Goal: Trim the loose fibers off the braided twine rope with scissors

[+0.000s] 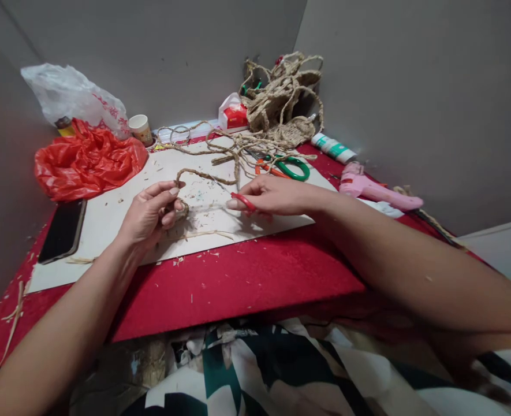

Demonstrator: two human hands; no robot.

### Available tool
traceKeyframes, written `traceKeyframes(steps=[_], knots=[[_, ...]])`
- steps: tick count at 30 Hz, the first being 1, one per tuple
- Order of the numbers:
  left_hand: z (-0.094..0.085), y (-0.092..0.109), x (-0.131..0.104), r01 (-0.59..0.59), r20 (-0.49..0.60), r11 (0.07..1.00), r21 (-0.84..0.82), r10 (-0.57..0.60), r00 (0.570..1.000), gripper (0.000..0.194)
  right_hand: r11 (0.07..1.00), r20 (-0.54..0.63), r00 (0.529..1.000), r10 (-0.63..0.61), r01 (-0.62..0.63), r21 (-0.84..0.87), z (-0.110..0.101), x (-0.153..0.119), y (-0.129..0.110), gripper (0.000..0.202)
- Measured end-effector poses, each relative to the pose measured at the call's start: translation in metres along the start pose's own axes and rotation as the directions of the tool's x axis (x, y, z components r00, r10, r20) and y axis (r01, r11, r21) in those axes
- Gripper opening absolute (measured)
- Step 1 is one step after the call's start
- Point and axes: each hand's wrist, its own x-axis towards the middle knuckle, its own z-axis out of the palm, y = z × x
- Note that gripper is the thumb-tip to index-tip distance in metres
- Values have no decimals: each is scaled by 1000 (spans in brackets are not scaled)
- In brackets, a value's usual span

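Note:
Between thumb and fingers, my left hand (153,211) pinches a brown braided straw cord (205,174). Part of that cord curls into a small coil below the fingertips, mostly hidden by them. From my grip the cord arches to the right and joins the tangle of cord (238,147) behind. My right hand (268,195) is closed around a tool with red handles (243,201), which looks like small scissors. Its thin blade points toward my left hand and is blurred. Just behind my right hand lie green-handled scissors (296,169) and an orange handle (270,168).
A white board (112,222) with straw scraps covers much of the red table (255,271). On the left are a phone (62,231), red plastic bag (88,162) and paper cup (140,128). A pink glue gun (376,189) and woven cord heap (287,98) stand right and back.

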Motion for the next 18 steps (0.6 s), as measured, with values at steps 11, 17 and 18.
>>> traceKeyframes(steps=[11, 17, 18], knots=[[2, 2, -5, 108, 77, 988, 108, -116, 990, 14, 970, -248, 967, 56, -112, -217, -4, 3, 2, 48], [-1, 7, -3, 72, 24, 997, -27, -72, 997, 13, 1000, 179, 984, 4, 1, -25, -13, 3, 13, 54], [-2, 8, -2, 69, -3, 996, -56, -69, 998, 13, 999, 179, 984, 19, -10, -48, -14, 3, 15, 54]])
